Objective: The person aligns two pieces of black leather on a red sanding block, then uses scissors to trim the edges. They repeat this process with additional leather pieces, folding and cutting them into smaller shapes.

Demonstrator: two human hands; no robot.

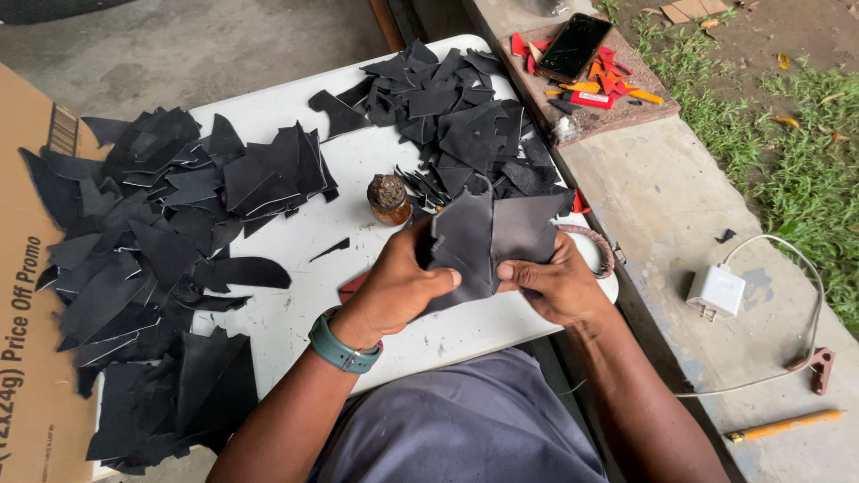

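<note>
Above the white tabletop (pixel 295 295), the left hand (pixel 398 291) and right hand (pixel 559 286) pinch two overlapped black leather pieces (pixel 488 237) together. Beside them stands a small glue jar (pixel 389 199); large heaps of cut leather pieces (pixel 152 233) lie loose, seemingly unjoined.

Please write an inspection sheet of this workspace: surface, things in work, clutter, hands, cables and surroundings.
Surface: white table, scuffed, mostly covered.
Things in work: dark leather pieces held together above the table edge.
Clutter: left pile of black cut-offs and far pile of black cut-offs; small brown jar; braided ring; cardboard box.
Hands: left hand and right hand both pinch the pieces, fingers on top; green wristband on the left wrist.
Cables: white charger with cord on the ledge.
Surroundings: concrete ledge with phone, red and orange scraps, pencil; grass.
</note>
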